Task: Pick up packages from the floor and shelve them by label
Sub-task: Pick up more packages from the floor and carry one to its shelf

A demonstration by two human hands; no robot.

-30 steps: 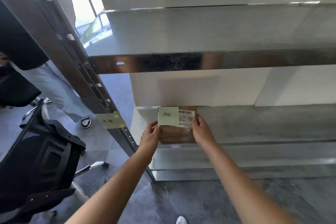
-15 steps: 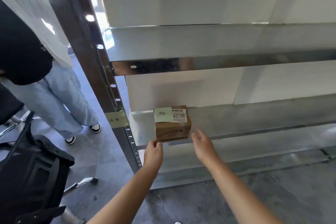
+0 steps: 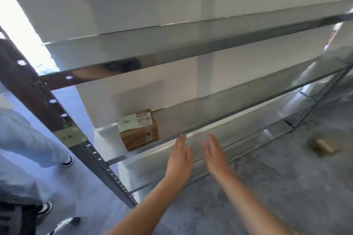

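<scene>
A small brown cardboard package (image 3: 140, 134) with a green sticky note and a white barcode label stands at the left end of the lower metal shelf (image 3: 238, 112). My left hand (image 3: 179, 155) hovers empty, fingers spread, below and to the right of the package, in front of the shelf edge. Beside it on the right, my right hand (image 3: 215, 153) is also flat, with nothing in it. Another brown package (image 3: 323, 147) lies blurred on the floor at the right.
The dark upright post (image 3: 47, 105) of the rack carries a green label (image 3: 69, 135) at shelf height. A person in light trousers (image 3: 24, 139) stands at the left. A chair leg with a caster (image 3: 65, 224) shows at the bottom left. Grey concrete floor (image 3: 267, 187) spreads to the right.
Both hands have let go of the package, which now stands on the shelf, and have drawn back to the right. The view has swung right, revealing the package on the floor.
</scene>
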